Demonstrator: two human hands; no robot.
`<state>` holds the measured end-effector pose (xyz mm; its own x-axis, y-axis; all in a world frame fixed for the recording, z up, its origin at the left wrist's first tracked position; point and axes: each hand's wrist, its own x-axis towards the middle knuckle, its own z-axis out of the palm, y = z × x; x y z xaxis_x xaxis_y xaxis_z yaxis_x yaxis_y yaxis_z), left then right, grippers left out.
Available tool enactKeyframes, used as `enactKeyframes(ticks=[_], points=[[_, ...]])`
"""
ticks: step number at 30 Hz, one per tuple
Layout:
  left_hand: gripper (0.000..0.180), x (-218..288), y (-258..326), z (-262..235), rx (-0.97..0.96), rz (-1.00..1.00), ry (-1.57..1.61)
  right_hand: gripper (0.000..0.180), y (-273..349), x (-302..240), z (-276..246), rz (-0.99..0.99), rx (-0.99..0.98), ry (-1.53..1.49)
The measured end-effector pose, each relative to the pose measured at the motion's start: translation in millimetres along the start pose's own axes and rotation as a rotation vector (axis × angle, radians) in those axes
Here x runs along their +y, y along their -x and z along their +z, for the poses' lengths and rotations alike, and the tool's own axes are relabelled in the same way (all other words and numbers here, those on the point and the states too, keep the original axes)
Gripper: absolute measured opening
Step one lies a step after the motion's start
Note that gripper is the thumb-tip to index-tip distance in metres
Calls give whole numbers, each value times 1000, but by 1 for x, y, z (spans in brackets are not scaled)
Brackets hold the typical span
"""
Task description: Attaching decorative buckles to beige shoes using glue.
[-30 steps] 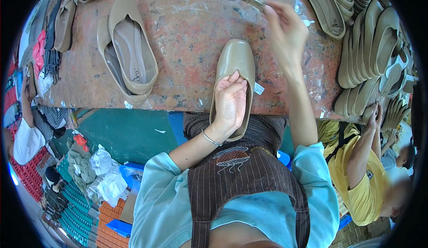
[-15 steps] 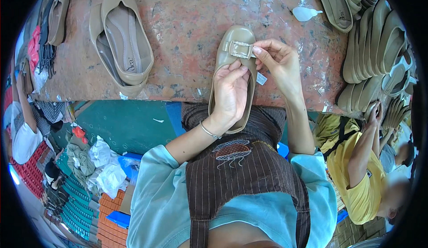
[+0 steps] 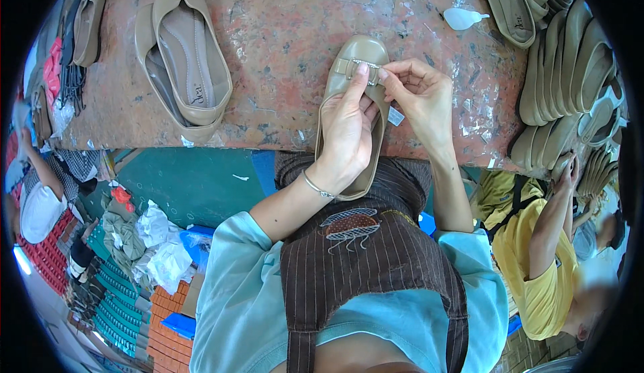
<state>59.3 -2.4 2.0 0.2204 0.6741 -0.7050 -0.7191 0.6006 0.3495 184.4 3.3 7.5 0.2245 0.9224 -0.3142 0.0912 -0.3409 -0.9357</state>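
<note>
A beige flat shoe (image 3: 367, 46) lies toe away from me over the table's near edge, its heel by my apron. Across its upper runs a strap with a rhinestone-edged buckle (image 3: 356, 65), now partly covered by my left thumb. My left hand (image 3: 343, 138) is closed on the shoe's upper, thumb on the buckle and fingers down in the shoe's opening. At the buckle's right side my right hand (image 3: 424, 101) pinches the strap between thumb and forefinger; the strap's end is hidden by the fingers.
A pair of beige shoes (image 3: 191, 58) rests left on the worn reddish table (image 3: 282, 71). Stacked shoes (image 3: 567, 71) crowd its right side, near a small white bottle (image 3: 463, 18). A white label (image 3: 396, 117) lies beside the shoe. A person in yellow (image 3: 550, 259) works at right.
My left hand has shifted up, and its thumb has come onto the buckle, covering most of it. My right hand stays pinched at the buckle's right side.
</note>
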Motion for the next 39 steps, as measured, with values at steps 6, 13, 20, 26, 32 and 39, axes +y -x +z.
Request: enactKeyframes(ticks=[6,13,20,26,32,39], points=[[32,13,5,-1,-124,-31,15,30,18,-4,4,-78,169,-85],[27,104,85,-30,-595,-49,327,10,22,0,-21,-90,255,-216],[29,400,58,9,-742,323,-68,9,34,16,12,-68,66,-115],[70,418,-16,15,512,837,-535,11,27,23,-11,-162,359,-120],[44,281,14,-37,435,823,-2213,33,-3,36,-64,-265,644,324],[40,249,36,-37,250,1012,-1978,61,-64,47,-71,-345,663,425]])
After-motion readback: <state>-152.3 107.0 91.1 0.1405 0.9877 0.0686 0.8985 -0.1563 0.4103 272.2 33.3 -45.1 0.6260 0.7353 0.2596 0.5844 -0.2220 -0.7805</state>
